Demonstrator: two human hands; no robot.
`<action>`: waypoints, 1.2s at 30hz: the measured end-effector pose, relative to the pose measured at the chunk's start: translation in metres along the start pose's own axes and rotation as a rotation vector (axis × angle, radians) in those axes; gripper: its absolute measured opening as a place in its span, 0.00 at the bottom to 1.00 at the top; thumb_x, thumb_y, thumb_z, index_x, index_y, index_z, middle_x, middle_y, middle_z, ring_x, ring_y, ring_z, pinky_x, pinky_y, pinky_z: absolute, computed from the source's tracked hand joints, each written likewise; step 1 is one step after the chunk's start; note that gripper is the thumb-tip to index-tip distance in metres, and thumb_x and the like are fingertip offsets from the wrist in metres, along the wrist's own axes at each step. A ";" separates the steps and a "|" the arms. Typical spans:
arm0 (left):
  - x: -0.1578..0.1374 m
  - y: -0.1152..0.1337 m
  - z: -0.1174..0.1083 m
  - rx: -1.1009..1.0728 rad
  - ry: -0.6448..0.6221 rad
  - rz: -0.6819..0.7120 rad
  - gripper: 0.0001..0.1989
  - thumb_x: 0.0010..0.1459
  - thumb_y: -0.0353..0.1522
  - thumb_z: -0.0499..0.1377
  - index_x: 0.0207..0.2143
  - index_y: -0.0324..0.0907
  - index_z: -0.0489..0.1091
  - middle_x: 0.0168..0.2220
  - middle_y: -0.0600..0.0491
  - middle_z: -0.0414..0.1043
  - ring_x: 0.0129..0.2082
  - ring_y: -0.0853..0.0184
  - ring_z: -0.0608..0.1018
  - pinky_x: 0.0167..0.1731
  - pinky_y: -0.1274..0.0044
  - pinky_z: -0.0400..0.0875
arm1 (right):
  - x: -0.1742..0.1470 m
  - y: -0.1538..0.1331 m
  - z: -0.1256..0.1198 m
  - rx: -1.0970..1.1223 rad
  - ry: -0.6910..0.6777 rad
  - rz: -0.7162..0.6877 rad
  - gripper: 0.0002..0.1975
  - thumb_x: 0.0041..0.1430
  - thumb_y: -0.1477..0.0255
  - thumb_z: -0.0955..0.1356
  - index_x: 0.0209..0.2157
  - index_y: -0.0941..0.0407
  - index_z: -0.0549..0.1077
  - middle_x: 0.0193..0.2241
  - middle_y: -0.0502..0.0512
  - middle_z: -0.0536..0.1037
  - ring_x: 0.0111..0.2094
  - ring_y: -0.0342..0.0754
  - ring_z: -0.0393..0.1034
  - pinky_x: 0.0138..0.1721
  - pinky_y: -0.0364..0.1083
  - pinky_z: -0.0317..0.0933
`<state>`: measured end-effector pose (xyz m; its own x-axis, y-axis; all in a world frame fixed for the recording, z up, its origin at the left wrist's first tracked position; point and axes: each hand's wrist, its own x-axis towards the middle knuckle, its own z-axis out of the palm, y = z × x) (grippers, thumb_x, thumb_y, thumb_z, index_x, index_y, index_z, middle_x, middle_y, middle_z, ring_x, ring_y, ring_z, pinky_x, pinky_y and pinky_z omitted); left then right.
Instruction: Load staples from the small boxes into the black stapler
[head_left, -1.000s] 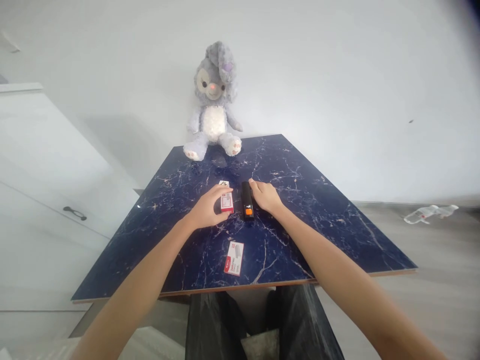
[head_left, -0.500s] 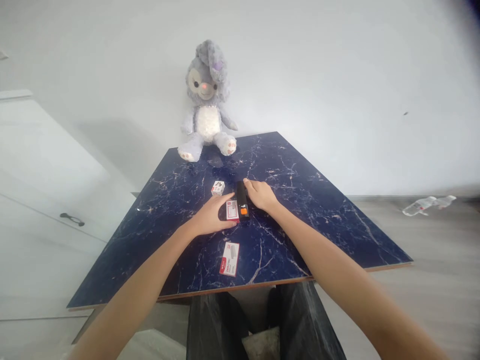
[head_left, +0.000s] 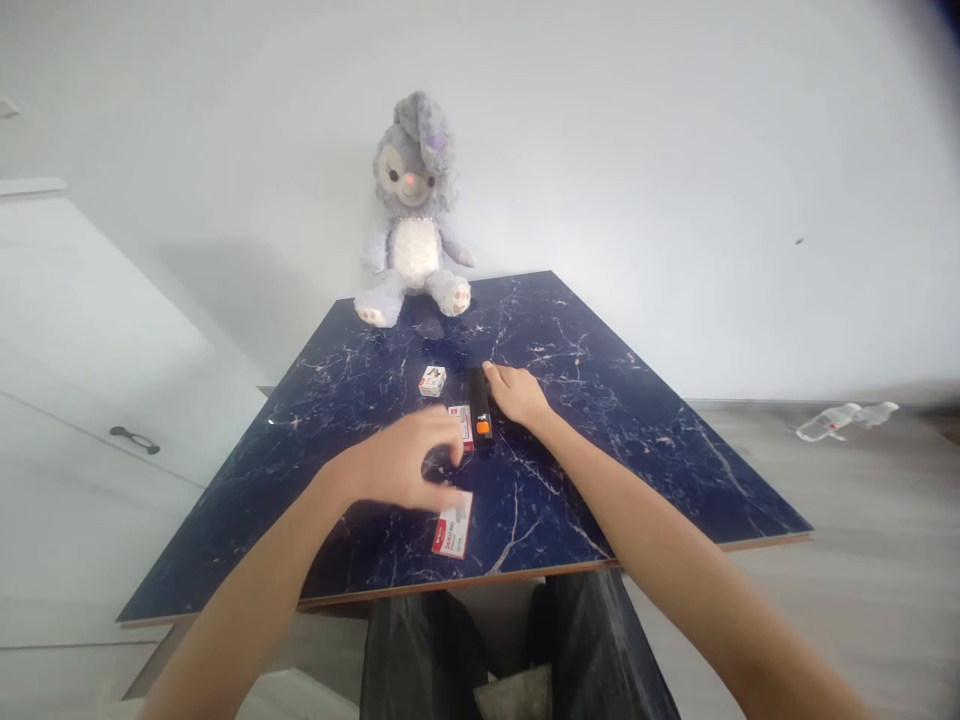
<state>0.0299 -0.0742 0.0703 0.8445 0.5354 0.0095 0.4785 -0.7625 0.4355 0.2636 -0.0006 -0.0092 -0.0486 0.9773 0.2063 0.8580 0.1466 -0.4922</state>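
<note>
Since the earlier frame, the left hand [head_left: 405, 470] has been drawn back from the small red-and-white staple box [head_left: 463, 424] toward the near edge of the dark blue marble-patterned tabletop [head_left: 637, 440], and is now held above the flat red-and-white staple box [head_left: 453, 524] lying near that edge. Its fingers are curled loosely with nothing gripped; whether the flat box is touched cannot be told. The right hand [head_left: 517, 395] is laid flat, fingers together, on the black stapler with an orange button [head_left: 480, 408] at mid-tabletop, steadying it without clamping. The small staple box lies touching the stapler's left side. A small white cardboard box [head_left: 433, 380] sits just beyond, toward the far edge, where a grey plush rabbit [head_left: 412, 215] is seated. The step in hand is judged to be a transfer of the left hand between boxes. A pinch on the flat box's long sides would be required next, with the stapler kept still.
</note>
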 end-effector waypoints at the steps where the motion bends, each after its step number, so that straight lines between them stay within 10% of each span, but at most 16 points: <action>1: -0.003 0.007 0.000 -0.014 -0.122 -0.004 0.19 0.47 0.44 0.67 0.38 0.46 0.69 0.41 0.52 0.70 0.39 0.61 0.73 0.40 0.71 0.69 | 0.001 0.000 0.000 -0.004 -0.001 0.004 0.33 0.74 0.56 0.47 0.37 0.54 0.77 0.39 0.60 0.82 0.42 0.54 0.76 0.39 0.44 0.57; 8: -0.007 0.015 0.009 0.004 -0.305 -0.075 0.17 0.42 0.37 0.68 0.34 0.45 0.67 0.40 0.53 0.68 0.39 0.61 0.73 0.37 0.73 0.67 | 0.004 0.002 0.003 -0.025 0.007 0.001 0.32 0.74 0.55 0.48 0.38 0.53 0.77 0.40 0.59 0.82 0.42 0.54 0.76 0.40 0.44 0.58; 16: 0.005 -0.025 -0.012 -0.047 0.282 -0.174 0.14 0.52 0.38 0.64 0.37 0.45 0.64 0.51 0.49 0.70 0.46 0.59 0.72 0.46 0.66 0.68 | 0.003 0.000 -0.001 -0.016 -0.016 0.011 0.32 0.74 0.57 0.48 0.38 0.54 0.78 0.39 0.60 0.82 0.42 0.54 0.76 0.39 0.44 0.58; 23: 0.021 -0.041 0.021 -0.042 0.273 -0.190 0.27 0.51 0.44 0.67 0.51 0.46 0.67 0.55 0.45 0.69 0.55 0.51 0.70 0.54 0.60 0.66 | 0.001 0.000 -0.001 -0.027 -0.019 -0.004 0.32 0.74 0.57 0.48 0.40 0.54 0.78 0.41 0.59 0.82 0.44 0.53 0.76 0.42 0.44 0.59; 28: 0.022 -0.045 0.025 -0.112 0.237 -0.217 0.48 0.53 0.46 0.66 0.71 0.51 0.46 0.64 0.43 0.63 0.59 0.49 0.70 0.56 0.59 0.65 | 0.001 0.000 -0.002 -0.016 -0.023 -0.004 0.33 0.74 0.57 0.48 0.39 0.54 0.78 0.41 0.60 0.82 0.44 0.54 0.76 0.42 0.44 0.59; 36: 0.025 -0.058 0.037 -0.171 0.362 -0.173 0.41 0.59 0.46 0.62 0.69 0.49 0.51 0.63 0.45 0.64 0.59 0.53 0.70 0.58 0.62 0.64 | 0.001 0.001 -0.003 0.009 -0.020 -0.012 0.32 0.74 0.57 0.48 0.38 0.54 0.78 0.41 0.60 0.82 0.44 0.54 0.76 0.42 0.44 0.59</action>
<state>0.0328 -0.0302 0.0121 0.6023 0.7659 0.2250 0.5331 -0.5957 0.6008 0.2656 0.0005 -0.0068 -0.0695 0.9782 0.1955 0.8527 0.1600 -0.4974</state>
